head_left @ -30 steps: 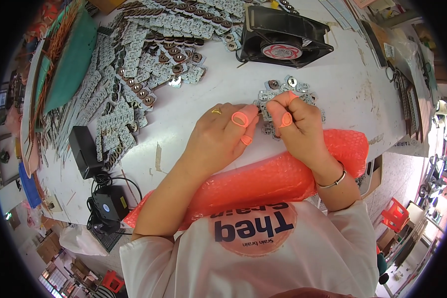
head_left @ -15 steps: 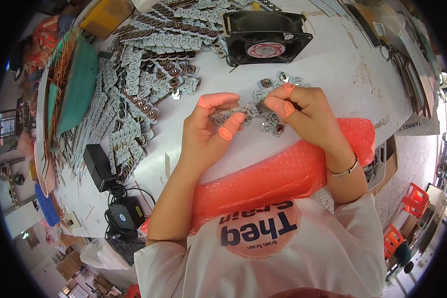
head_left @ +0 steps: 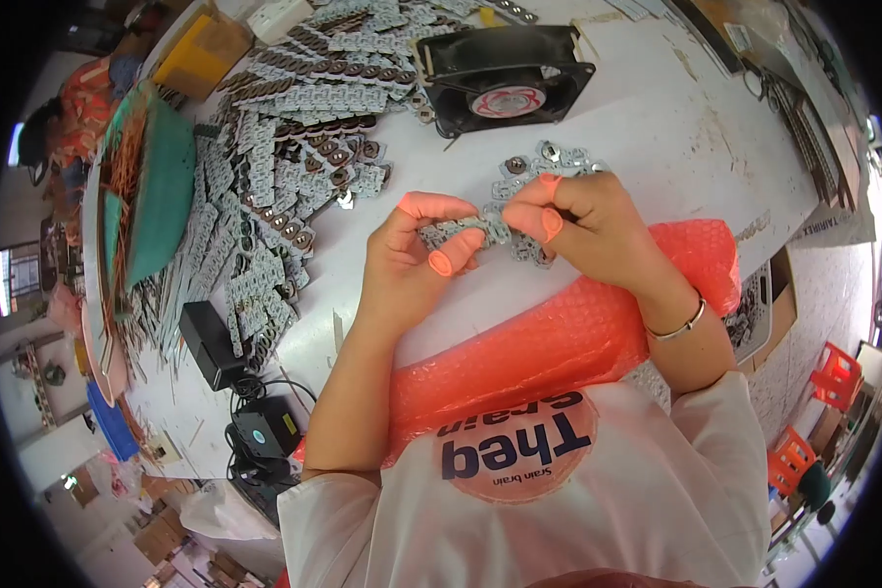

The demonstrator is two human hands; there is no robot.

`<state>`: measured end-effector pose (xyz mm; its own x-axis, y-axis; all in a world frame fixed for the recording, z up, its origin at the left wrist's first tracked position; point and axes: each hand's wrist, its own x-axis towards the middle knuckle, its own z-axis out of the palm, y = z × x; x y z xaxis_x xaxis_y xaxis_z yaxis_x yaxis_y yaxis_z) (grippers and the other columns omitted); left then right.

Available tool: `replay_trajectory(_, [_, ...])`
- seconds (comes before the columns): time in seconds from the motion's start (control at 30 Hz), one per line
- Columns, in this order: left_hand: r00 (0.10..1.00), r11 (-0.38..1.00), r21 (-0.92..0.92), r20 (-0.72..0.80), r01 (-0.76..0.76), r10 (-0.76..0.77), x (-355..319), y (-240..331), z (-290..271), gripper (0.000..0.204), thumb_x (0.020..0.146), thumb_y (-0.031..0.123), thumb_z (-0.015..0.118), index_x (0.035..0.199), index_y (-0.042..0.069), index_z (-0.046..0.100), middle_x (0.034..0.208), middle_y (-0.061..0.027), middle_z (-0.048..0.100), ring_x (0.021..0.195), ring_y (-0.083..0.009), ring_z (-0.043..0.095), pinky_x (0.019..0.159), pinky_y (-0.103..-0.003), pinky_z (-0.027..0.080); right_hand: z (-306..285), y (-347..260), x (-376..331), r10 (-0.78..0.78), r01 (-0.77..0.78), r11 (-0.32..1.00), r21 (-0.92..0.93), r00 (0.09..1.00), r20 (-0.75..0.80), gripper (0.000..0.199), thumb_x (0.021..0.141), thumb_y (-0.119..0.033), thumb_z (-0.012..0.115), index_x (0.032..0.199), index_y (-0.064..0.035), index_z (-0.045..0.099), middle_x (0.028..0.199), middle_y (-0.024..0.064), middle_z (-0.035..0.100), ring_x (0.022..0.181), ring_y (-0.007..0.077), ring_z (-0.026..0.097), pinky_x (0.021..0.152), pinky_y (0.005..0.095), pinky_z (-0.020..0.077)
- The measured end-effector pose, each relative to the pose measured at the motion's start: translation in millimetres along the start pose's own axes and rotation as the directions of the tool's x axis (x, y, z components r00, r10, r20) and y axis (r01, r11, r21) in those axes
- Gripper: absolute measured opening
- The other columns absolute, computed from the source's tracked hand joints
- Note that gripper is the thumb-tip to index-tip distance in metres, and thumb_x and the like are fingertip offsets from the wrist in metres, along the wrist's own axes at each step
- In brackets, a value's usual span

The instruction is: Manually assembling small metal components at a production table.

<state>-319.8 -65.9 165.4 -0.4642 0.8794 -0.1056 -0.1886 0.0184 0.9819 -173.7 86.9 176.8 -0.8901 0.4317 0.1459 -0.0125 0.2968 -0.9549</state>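
Observation:
My left hand (head_left: 408,257) is closed, thumb against fingers, round a strip of small silvery plates (head_left: 451,230). My right hand (head_left: 586,223) pinches at the right end of that strip, its thumb and forefinger nearly meeting my left fingertips. Whatever sits between the right fingertips is too small to make out. Orange finger cots cover the thumb and forefinger of both hands. Just behind and under my right hand lies a small pile of similar plates (head_left: 551,153), some with round brown centres. Part of that pile is hidden by the hand.
A black fan (head_left: 505,78) stands behind my hands. Large heaps of plate strips (head_left: 294,147) spread across the left, beside a green basin (head_left: 162,186). Red bubble wrap (head_left: 529,348) lies along the near edge. Black power adapters (head_left: 265,426) with cables sit at the near left.
My right hand has moved slightly left, closer to my left hand and the strip's end. The whole view has shifted a little. My left hand keeps its hold.

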Motion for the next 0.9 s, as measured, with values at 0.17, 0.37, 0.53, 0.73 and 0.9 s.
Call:
replay_trajectory(0.17, [0.999, 0.999, -0.039, -0.023, 0.027, -0.028, 1, 0, -2, 0.022, 0.082, -0.001, 0.067, 0.101, 0.002, 0.057, 0.091, -0.0066, 0.061, 0.072, -0.0094, 0.059, 0.062, -0.022, 0.05, 0, 2, 5, -0.049, 0.058, 0.985, -0.164, 0.997, 0.062, 0.014, 0.089, -0.014, 0.062, 0.087, -0.0005, 0.066, 0.064, 0.0033, 0.06, 0.052, 0.01, 0.054, 0.048, 0.0235, 0.0419])
replay_trajectory(0.37, [1.0, 1.0, 0.006, 0.026, 0.007, -0.007, 3, -1, -2, 0.019, 0.083, 0.0, 0.067, 0.1, 0.002, 0.058, 0.088, -0.0077, 0.062, 0.069, -0.0114, 0.06, 0.06, -0.024, 0.051, 8, 0, 2, -0.035, 0.044, 0.993, -0.113, 0.996, 0.077, 0.015, 0.093, -0.016, 0.058, 0.087, -0.0022, 0.059, 0.057, 0.0015, 0.051, 0.047, 0.0082, 0.046, 0.045, 0.0232, 0.0371])
replay_trajectory(0.53, [0.983, 0.939, -0.329, 0.176, 0.1, -0.044, -1, 2, -5, 0.018, 0.083, 0.003, 0.067, 0.098, 0.002, 0.057, 0.082, -0.0086, 0.063, 0.065, -0.0162, 0.062, 0.059, -0.028, 0.052, 3, -14, 1, 0.301, -0.393, 0.795, 0.462, 0.917, 0.263, 0.016, 0.095, -0.018, 0.054, 0.088, -0.004, 0.055, 0.056, -0.003, 0.045, 0.046, 0.0038, 0.038, 0.043, 0.0203, 0.03])
replay_trajectory(0.73, [0.964, 0.964, -0.016, -0.034, -0.265, 0.264, 0, -7, 8, 0.019, 0.083, 0.0, 0.066, 0.1, 0.002, 0.058, 0.094, -0.0095, 0.065, 0.083, -0.0172, 0.063, 0.072, -0.029, 0.052, 10, -10, 0, 0.289, -0.292, 0.893, 0.343, 0.955, 0.061, 0.018, 0.096, -0.019, 0.053, 0.086, -0.0045, 0.054, 0.058, -0.0044, 0.043, 0.048, 0.0024, 0.036, 0.043, 0.0197, 0.0293])
replay_trajectory(0.9, [0.884, 0.839, 0.281, 0.103, -0.466, 0.456, 1, -10, 5, 0.024, 0.082, -0.009, 0.062, 0.104, 0.0, 0.056, 0.102, -0.0119, 0.061, 0.087, -0.0164, 0.061, 0.074, -0.03, 0.053, 15, 1, -3, 0.113, -0.106, 0.977, 0.185, 0.993, -0.03, 0.016, 0.096, -0.016, 0.053, 0.084, -0.0043, 0.055, 0.06, -0.0042, 0.045, 0.05, 0.0029, 0.038, 0.046, 0.0201, 0.0317])
